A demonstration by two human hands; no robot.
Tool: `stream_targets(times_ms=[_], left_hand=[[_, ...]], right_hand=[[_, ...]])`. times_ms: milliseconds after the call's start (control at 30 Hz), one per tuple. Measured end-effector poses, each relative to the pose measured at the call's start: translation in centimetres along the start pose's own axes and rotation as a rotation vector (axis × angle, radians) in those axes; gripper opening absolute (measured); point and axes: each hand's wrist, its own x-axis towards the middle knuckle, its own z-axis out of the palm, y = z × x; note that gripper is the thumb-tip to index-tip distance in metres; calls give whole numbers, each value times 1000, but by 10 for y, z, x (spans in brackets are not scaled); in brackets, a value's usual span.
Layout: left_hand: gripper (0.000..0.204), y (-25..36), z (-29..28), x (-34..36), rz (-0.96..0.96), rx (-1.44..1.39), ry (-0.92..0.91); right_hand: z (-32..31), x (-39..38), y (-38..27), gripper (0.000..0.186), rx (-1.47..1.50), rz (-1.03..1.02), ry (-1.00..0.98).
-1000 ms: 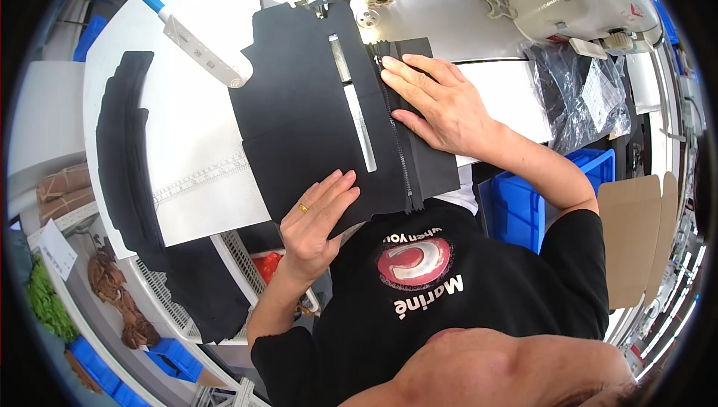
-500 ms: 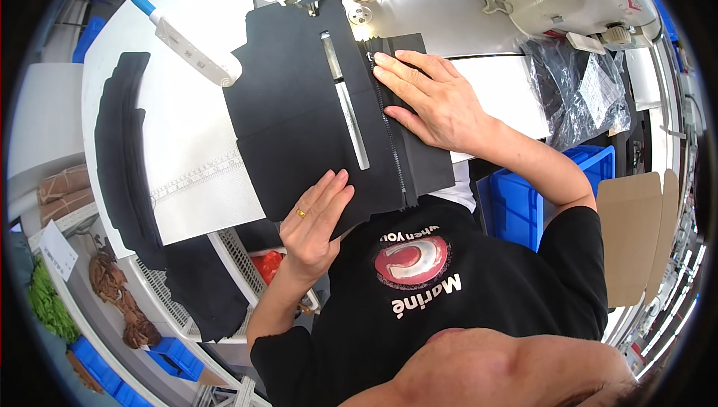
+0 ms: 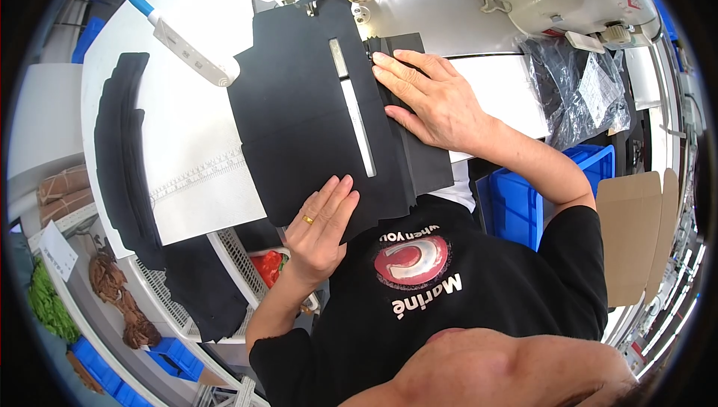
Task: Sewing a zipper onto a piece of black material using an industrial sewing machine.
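Note:
A black fabric panel (image 3: 299, 100) with two long narrow slots lies on the white table, its far end by the sewing machine's presser foot (image 3: 311, 2). My left hand (image 3: 321, 227) rests on the panel's near edge with fingers stretched out flat; a ring is on one finger. Along the panel's right side runs a black zipper strip (image 3: 387, 94), mostly covered by the panel's edge. My right hand (image 3: 437, 104) lies flat over this strip and the black piece (image 3: 430, 160) beneath it, fingers extended and slightly apart, thumb apart from them.
Stacked black fabric strips (image 3: 123, 160) hang over the table's left side. A white device on a blue hose (image 3: 194, 52) reaches in at the upper left. Right of me are a clear plastic bag (image 3: 576, 85), a blue bin (image 3: 516, 209) and a cardboard box (image 3: 628, 235).
The slotted panel has shifted to the right, and its edge now covers the zipper teeth that showed before. My left hand has moved slightly right and nearer with it. My right hand has stayed put.

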Motion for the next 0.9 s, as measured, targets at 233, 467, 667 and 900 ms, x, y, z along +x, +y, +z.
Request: stream_targets(times_ms=[233,467,667,900], left_hand=[[48,4,2,1,-19,59,-4],[41,15,-55,36,-299,-418,71],[44,11,-51,36,-26,-149,-170],[50,-1,-19,12,-42,-129,-165]], right_hand=[[1,0,1,51,-4,-14,22],[4,4,-4,51,-34,6,1],[22,28,-6,46,-10,-71,13],[22,32,3,40,-76,-72,-9]])
